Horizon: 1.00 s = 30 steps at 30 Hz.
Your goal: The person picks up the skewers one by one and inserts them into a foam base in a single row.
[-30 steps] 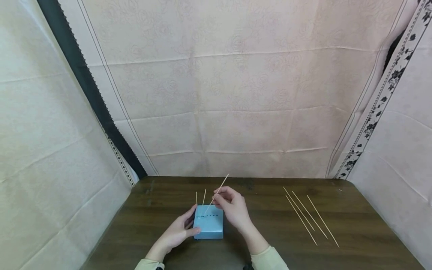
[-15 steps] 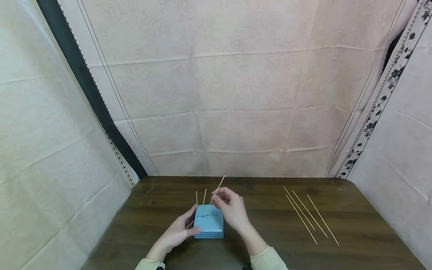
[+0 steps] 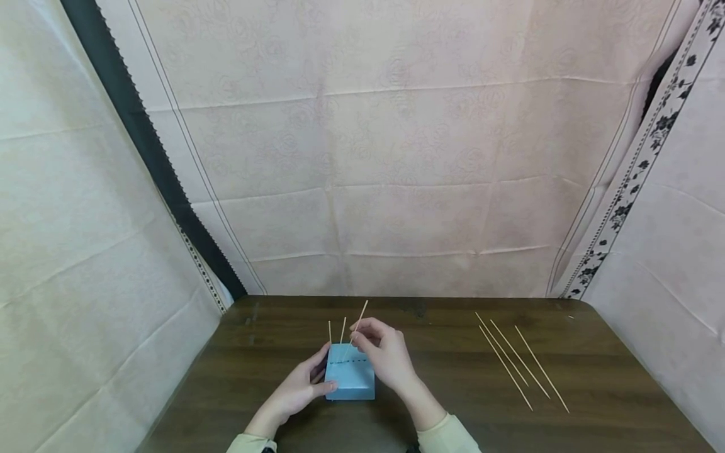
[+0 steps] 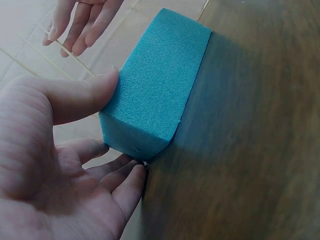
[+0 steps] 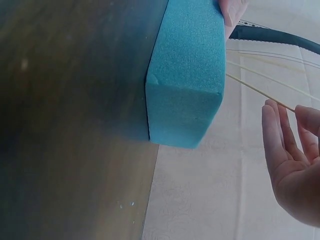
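A light blue foam block (image 3: 351,385) with a row of dark marks across its top sits on the table. My left hand (image 3: 297,384) grips its left side, thumb on the near part and fingers behind. My right hand (image 3: 387,355) pinches a thin bamboo skewer (image 3: 363,309) between thumb and fingertips, above the block. That skewer leans a little to the right, its lower end at the row of marks. Two other skewers stand in the block toward the left, one upright (image 3: 330,331) and one slightly tilted (image 3: 343,330). In the right wrist view, the pinched skewer (image 5: 255,89) meets the block's top face.
Several loose skewers (image 3: 512,355) lie slantwise on the dark wooden table (image 3: 453,377), to the right of my right hand. Pale patterned cloth (image 3: 396,157) hangs behind the table's far edge, with more cloth along both sides.
My right hand has shifted slightly left and the pinched skewer has swung more upright, its top end moving left and down. My left hand and the block have stayed in place.
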Motion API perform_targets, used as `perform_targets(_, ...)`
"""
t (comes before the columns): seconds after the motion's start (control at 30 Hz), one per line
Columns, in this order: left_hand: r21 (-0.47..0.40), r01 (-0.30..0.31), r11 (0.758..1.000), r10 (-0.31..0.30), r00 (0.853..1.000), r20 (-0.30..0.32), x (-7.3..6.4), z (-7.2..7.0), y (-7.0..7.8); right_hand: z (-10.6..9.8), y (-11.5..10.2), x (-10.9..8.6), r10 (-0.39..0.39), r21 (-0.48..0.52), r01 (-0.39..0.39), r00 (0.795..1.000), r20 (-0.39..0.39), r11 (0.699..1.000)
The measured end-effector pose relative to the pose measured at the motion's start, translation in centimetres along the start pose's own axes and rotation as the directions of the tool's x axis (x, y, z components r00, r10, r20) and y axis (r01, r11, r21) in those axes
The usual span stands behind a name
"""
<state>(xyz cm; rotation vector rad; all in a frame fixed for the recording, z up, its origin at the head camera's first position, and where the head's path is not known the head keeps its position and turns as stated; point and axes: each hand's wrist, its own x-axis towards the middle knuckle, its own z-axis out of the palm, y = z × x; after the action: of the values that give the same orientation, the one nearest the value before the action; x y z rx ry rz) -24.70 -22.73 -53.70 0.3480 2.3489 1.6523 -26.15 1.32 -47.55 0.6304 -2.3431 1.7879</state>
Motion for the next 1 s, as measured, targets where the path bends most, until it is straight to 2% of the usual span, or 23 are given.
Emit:
perform_targets(0.3, 0.007, 0.006, 1.0, -0.006, 1.0, -0.004, 0.04, 0.08, 0.04, 0.24, 0.13, -0.01, -0.002, -0.036, 0.003, 1.0, 0.024, 0.999)
perform_targets(1.0, 0.007, -0.009, 1.0, 0.009, 1.0, -0.001, -0.12, 0.07, 0.18, 0.84, 0.19, 0.11, -0.005, -0.111, 0.008, 1.0, 0.026, 0.994)
